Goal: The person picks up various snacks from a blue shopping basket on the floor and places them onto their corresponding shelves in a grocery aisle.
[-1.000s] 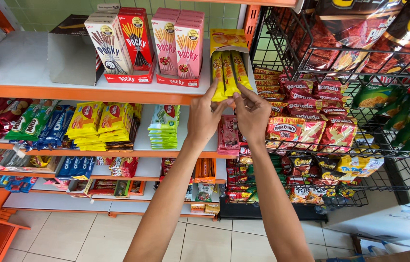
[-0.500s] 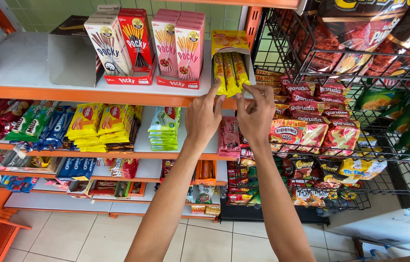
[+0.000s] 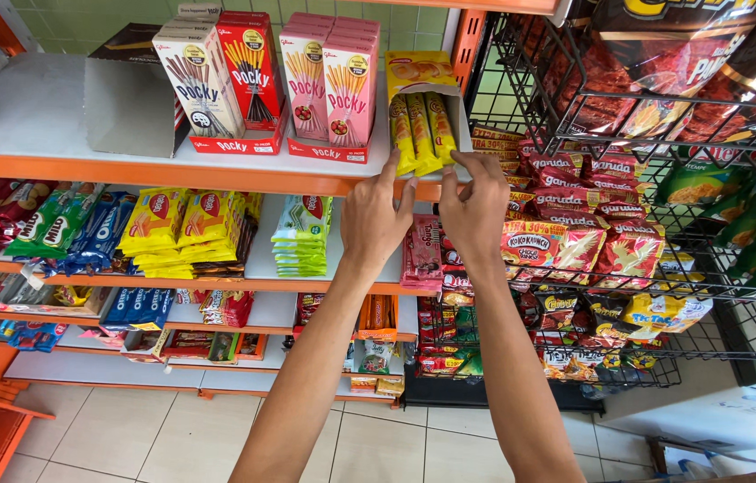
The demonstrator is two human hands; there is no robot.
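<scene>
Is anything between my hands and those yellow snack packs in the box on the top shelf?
Nothing visible. The left hand and right hand are already at the front of the open box, fingers touching the lower ends of the yellow packs. The pink boxes stand beside it, not in between.

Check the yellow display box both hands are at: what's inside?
Three upright yellow stick packets stand in the yellow display box on the top shelf. The left hand and right hand cover the box's front edge; anything behind the packets is hidden.
</scene>
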